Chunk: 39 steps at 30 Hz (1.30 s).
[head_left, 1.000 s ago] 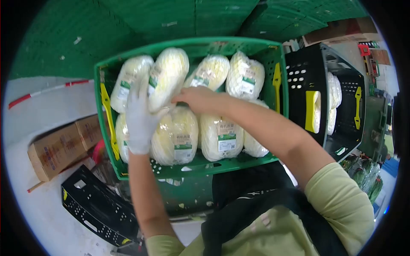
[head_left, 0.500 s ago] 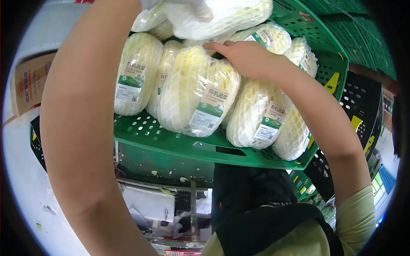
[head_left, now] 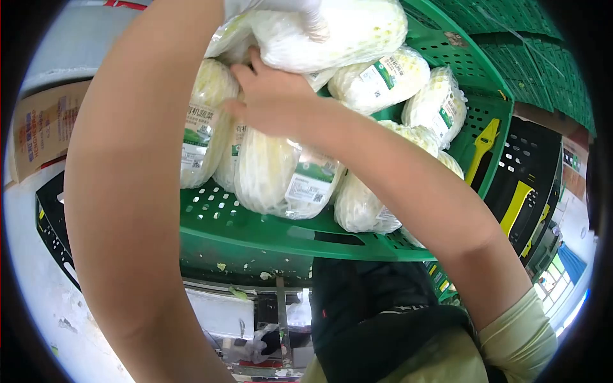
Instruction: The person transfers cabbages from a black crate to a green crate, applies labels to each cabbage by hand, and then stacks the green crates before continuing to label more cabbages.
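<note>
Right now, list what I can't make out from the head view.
Left hand, head view: partly cut off by the top edge, so its full grip is unclear.
Right hand, head view: fingers slightly blurred; whether they grip or only touch cannot be told.
Green crate, head view: left end hidden behind the left forearm.
Front middle cabbage's label, head view: top covered by the right arm; fine print too small.

We see yellow-white cabbages (head_left: 262, 175) with green-banded labels (head_left: 313, 180) inside the green crate (head_left: 274, 236), its yellow handle (head_left: 486, 137), a black crate (head_left: 539, 153) beside it.
</note>
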### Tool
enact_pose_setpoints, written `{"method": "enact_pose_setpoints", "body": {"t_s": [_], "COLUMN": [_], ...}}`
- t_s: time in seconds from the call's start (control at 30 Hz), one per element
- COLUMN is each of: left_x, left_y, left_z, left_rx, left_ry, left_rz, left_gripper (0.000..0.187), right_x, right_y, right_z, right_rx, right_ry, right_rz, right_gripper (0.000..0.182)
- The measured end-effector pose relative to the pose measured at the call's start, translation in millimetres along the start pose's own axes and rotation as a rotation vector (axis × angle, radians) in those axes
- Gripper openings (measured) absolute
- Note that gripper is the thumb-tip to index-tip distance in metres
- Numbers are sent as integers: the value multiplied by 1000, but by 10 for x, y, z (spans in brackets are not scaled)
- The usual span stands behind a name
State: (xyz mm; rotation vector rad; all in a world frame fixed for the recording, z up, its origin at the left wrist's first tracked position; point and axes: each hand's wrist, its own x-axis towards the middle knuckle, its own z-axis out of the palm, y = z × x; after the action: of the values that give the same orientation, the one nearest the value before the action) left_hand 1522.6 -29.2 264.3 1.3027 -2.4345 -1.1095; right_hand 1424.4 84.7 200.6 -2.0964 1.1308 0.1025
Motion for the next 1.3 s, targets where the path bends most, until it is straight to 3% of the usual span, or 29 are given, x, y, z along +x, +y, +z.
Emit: {"method": "enact_pose_setpoints", "body": {"t_s": [0.17, 0.2, 0.27, 0.37, 0.5, 0.6, 0.67, 0.73, 0.83, 0.93, 0.97, 1.07, 1.13, 1.2, 1.23, 1.27, 1.3], "left_x": [-230, -285, -464, -678, -581, -616, -579, -683, -624, -720, -849, -1583, -2390, -3344, -3818, -4208, -4579], "left_y": [140, 177, 180, 627, 749, 527, 576, 102, -65, 30, 77, 838, 999, 1151, 1196, 1396, 1579], "left_z": [12, 82, 494, 914, 967, 774, 669, 705, 698, 592, 564, 614, 941, 1548, 1957, 2379, 2829], "left_rx": [-80, 241, 281, 393, 410, 106, -432, 444, 469, 219, 25, -362, -328, -226, -322, -609, -730], "left_ry": [102, 233, 526, 459, 522, 588, 802, 666, 660, 617, 604, 1005, 1335, 1557, 1637, 1687, 1729], "left_rz": [79, 175, 221, 12, -39, 17, -103, -178, -174, -99, -172, -287, -335, -561, -735, -923, -1041], "left_gripper": [64, 58, 69, 65, 64, 60, 57, 56, 55, 53, 45, 39, 34, 25, 18, 15, 19], "right_x": [-659, -830, -1172, -1610, -2116, -2619, -3021, -3406, -3975, -4405, -4535, -4903, -5045, -5143, -5166, -5180, -5195], "right_y": [134, 176, 291, 473, 570, 559, 601, 635, 810, 925, 969, 1151, 1189, 1301, 1370, 1425, 1469], "right_z": [-125, -203, -367, -620, -1044, -1498, -1730, -1906, -1959, -1901, -1848, -1645, -1524, -1384, -1343, -1322, -1320], "right_rx": [68, 109, 159, 178, 128, 25, 11, -11, -105, -115, -159, -145, -80, -92, -77, -37, -29], "right_ry": [259, 306, 300, 309, 380, 472, 570, 668, 765, 846, 872, 860, 827, 814, 793, 764, 741], "right_rz": [-389, -446, -352, -158, -6, 64, 161, 261, 356, 462, 458, 462, 397, 291, 214, 167, 141], "right_gripper": [44, 42, 38, 35, 35, 36, 36, 34, 31, 29, 27, 5, 4, 6, 6, 9, 11]}}
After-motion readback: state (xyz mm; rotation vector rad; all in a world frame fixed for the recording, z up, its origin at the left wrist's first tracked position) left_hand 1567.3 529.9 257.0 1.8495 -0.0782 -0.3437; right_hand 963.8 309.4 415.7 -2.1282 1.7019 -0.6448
